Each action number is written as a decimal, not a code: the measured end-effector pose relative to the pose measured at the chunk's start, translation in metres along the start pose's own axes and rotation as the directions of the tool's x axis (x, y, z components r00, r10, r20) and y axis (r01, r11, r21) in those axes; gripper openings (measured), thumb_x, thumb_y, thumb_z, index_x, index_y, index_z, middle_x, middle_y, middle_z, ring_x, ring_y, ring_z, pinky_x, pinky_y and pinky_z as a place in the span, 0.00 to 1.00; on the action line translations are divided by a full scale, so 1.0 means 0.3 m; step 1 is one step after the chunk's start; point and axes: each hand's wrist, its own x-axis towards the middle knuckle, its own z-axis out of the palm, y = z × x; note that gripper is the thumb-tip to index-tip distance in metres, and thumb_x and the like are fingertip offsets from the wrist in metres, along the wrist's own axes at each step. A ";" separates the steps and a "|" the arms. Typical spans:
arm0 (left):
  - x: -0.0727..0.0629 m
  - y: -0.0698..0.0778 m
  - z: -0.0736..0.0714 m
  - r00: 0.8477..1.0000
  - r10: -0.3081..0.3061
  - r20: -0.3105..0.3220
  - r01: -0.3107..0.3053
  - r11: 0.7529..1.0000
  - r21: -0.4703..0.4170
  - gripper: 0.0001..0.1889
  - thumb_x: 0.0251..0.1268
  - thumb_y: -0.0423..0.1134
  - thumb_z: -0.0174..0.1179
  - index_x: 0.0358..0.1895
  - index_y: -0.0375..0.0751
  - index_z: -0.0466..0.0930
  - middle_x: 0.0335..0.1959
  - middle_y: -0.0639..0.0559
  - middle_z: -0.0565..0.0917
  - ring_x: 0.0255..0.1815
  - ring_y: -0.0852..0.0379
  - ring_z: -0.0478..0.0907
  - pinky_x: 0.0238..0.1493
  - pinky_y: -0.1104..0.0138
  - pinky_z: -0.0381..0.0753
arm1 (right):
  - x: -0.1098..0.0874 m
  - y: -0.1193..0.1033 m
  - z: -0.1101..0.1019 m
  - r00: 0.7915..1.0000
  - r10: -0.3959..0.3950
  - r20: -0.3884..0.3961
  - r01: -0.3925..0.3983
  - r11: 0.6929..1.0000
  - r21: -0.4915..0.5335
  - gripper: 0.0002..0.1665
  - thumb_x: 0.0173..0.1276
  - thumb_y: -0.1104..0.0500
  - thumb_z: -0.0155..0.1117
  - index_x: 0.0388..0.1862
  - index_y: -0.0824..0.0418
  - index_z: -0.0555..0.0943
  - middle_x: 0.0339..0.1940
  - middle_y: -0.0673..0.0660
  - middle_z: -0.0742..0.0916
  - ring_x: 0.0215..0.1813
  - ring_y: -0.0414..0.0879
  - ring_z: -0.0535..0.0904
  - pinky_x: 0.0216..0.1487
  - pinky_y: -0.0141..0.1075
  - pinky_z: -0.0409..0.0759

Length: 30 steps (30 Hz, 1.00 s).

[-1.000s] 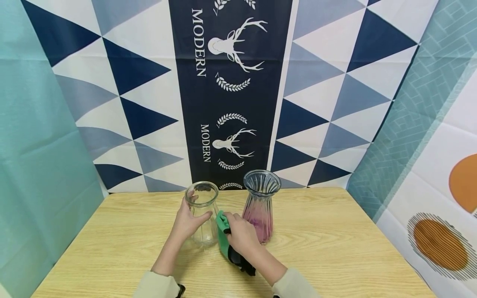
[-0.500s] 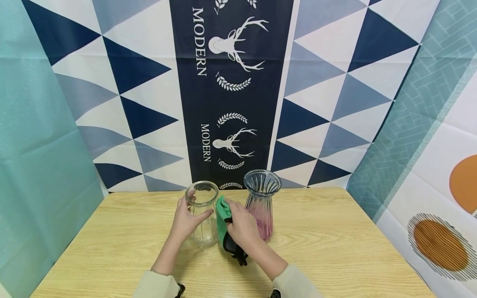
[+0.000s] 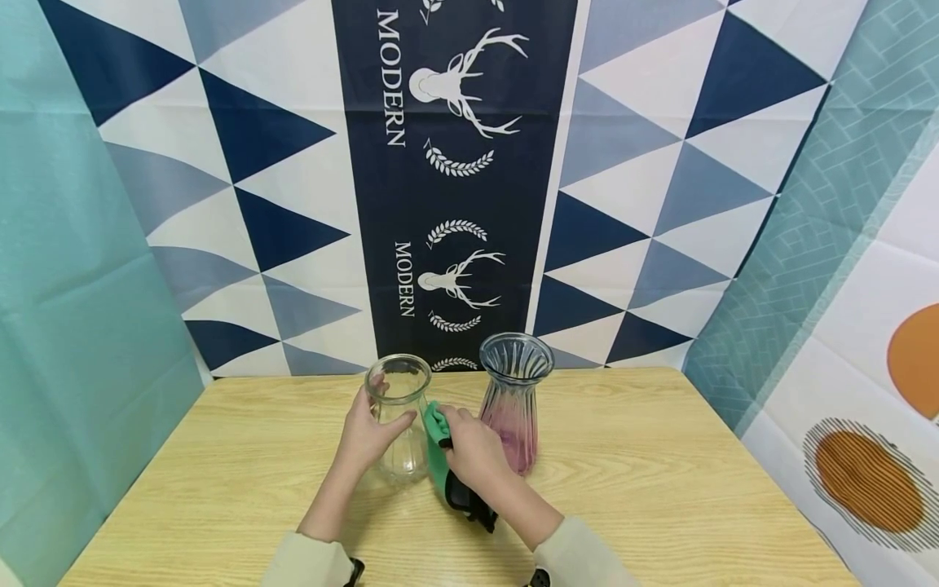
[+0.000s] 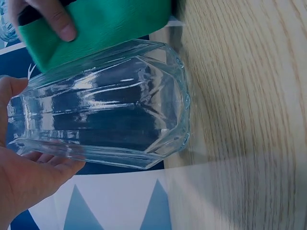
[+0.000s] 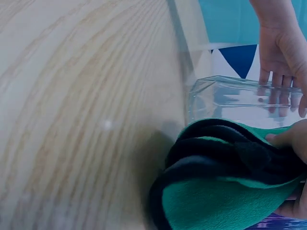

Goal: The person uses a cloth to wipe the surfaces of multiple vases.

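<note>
My left hand (image 3: 364, 434) grips a clear glass vase (image 3: 403, 456) near its neck, thumb in front and fingers behind the glass. The vase stands upright on the wooden table, its faceted body large in the left wrist view. In my right hand (image 3: 473, 447) is a folded green cloth (image 3: 437, 466) with black edging, bunched between thumb and fingers. That cloth lies along the vase's right side. The right wrist view shows its layered folds and black trim (image 5: 211, 167) beside the vase. Part of the cloth is hidden behind the right hand.
Just right of my right hand stands a second ribbed glass vase (image 3: 513, 408), blue-grey at the top and pink below. The light wooden table (image 3: 645, 489) ends at a patterned cloth backdrop (image 3: 451, 187), with hangings on both sides.
My right hand and the green cloth rose along the vase's side, then came back down part of the way. The left hand and both vases stay in place.
</note>
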 end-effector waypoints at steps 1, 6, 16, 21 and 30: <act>0.000 0.001 -0.001 1.000 -0.003 0.003 0.003 1.000 -0.003 0.43 0.51 0.38 0.68 0.70 0.38 0.55 0.64 0.36 0.69 0.68 0.39 0.63 0.67 0.48 0.64 | -0.002 0.001 0.004 1.000 -0.002 0.013 0.002 1.000 -0.010 0.32 0.52 0.63 0.70 0.58 0.56 0.74 0.41 0.57 0.84 0.37 0.50 0.82 0.28 0.40 0.80; -0.002 -0.003 -0.002 1.000 -0.012 0.015 0.012 1.000 -0.013 0.43 0.51 0.39 0.67 0.70 0.37 0.54 0.67 0.35 0.65 0.70 0.40 0.60 0.69 0.47 0.61 | -0.009 0.003 0.017 0.999 -0.007 0.043 0.009 0.999 -0.041 0.31 0.53 0.61 0.70 0.58 0.58 0.74 0.42 0.57 0.84 0.35 0.50 0.82 0.27 0.39 0.80; -0.005 -0.022 0.000 0.999 -0.039 -0.010 0.039 0.999 0.020 0.45 0.47 0.46 0.72 0.69 0.42 0.58 0.62 0.37 0.60 0.64 0.40 0.62 0.63 0.48 0.67 | -0.004 -0.003 0.007 0.997 -0.006 -0.080 0.010 0.999 0.050 0.37 0.50 0.66 0.69 0.61 0.56 0.72 0.43 0.56 0.84 0.39 0.49 0.82 0.31 0.41 0.81; -0.003 -0.025 0.001 0.999 -0.028 -0.021 0.028 0.999 0.023 0.45 0.47 0.45 0.72 0.69 0.42 0.59 0.60 0.37 0.62 0.62 0.41 0.64 0.61 0.49 0.68 | 0.006 -0.008 0.005 0.987 -0.012 -0.161 0.025 0.997 0.074 0.39 0.48 0.68 0.68 0.62 0.54 0.71 0.46 0.55 0.84 0.43 0.49 0.82 0.35 0.43 0.82; -0.006 -0.025 -0.003 1.000 -0.004 -0.028 0.005 1.000 0.014 0.43 0.48 0.42 0.71 0.69 0.40 0.58 0.59 0.37 0.66 0.63 0.39 0.65 0.64 0.47 0.66 | 0.007 -0.012 0.005 0.988 -0.021 -0.156 0.028 0.999 0.040 0.38 0.48 0.67 0.69 0.61 0.53 0.72 0.46 0.54 0.84 0.43 0.48 0.82 0.34 0.42 0.82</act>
